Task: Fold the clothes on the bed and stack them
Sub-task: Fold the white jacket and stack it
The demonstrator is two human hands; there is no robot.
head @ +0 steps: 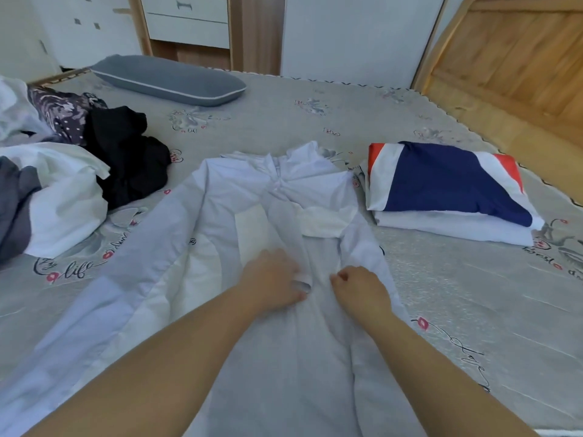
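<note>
The pale blue shirt (252,216) lies flat on the bed (457,294), stretching long and straight away from both hands, collar at the far end. The left hand (274,282) pinches one front edge. The right hand (359,288), just beside it, is curled on the other edge. The folded stack (448,190) sits beyond the right hand.

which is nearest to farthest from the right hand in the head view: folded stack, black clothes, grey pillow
From the right hand:
1. Folded stack, up to its right.
2. Black clothes, across the bed on the left.
3. Grey pillow, at the far left edge.
</note>
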